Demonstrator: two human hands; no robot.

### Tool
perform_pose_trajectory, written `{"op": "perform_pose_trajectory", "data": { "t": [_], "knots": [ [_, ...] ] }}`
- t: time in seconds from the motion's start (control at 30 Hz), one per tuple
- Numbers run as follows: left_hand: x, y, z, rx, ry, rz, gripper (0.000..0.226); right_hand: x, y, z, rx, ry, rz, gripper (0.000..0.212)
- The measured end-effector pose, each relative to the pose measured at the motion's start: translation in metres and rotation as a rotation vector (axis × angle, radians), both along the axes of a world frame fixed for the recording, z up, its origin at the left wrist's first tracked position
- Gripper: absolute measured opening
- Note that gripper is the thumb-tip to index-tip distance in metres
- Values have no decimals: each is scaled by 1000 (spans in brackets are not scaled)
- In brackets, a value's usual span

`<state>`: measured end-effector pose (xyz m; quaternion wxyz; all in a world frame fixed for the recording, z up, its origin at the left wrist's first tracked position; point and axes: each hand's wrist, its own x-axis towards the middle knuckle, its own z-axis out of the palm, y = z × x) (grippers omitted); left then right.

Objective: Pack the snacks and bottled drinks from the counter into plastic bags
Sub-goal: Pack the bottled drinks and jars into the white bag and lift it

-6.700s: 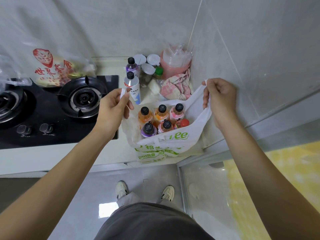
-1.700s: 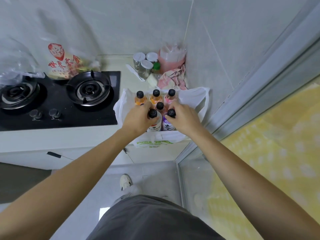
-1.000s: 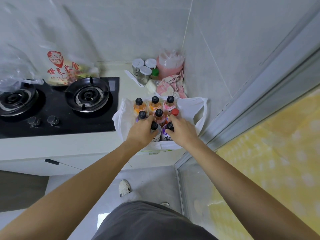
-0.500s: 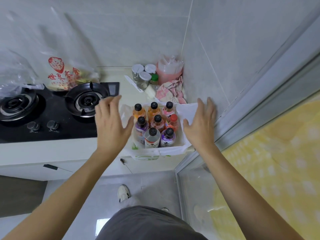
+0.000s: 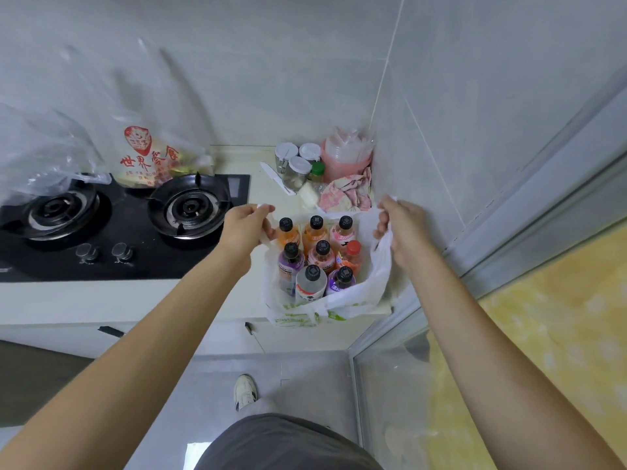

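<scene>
A white plastic bag (image 5: 368,293) with green print stands on the counter's right end, near the front edge. Several bottled drinks (image 5: 320,256) stand upright inside it, orange, pink, purple and one clear, most with black caps and one with a red cap. My left hand (image 5: 246,228) grips the bag's left handle. My right hand (image 5: 400,225) grips the right handle, and together they hold the bag's mouth wide.
A black two-burner gas stove (image 5: 112,228) fills the counter's left. Behind it lean a printed snack bag (image 5: 149,161) and a clear plastic bag (image 5: 37,157). Jars (image 5: 298,164), a pink container (image 5: 346,154) and a cloth (image 5: 346,195) crowd the back corner. A glass door (image 5: 475,334) stands at the right.
My hands lowered two bottles into the bag's front row, let go and spread open, then closed on the bag's two handles and lifted them apart.
</scene>
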<state>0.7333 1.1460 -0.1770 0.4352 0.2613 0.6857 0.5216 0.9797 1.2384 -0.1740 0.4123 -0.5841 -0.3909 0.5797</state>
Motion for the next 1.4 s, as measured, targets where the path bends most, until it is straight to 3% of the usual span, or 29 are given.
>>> {"op": "perform_pose_trajectory", "data": {
  "t": [0.47,0.97,1.4],
  "knots": [
    [-16,49,42,181,-6,80,23,-43,25,39,278,41,53,31],
    [3,30,90,326,26,-74,21,-70,-6,95,325,88,105,30],
    [-44,48,98,339,78,-81,24,-124,9,99,379,49,155,31]
  ]
}}
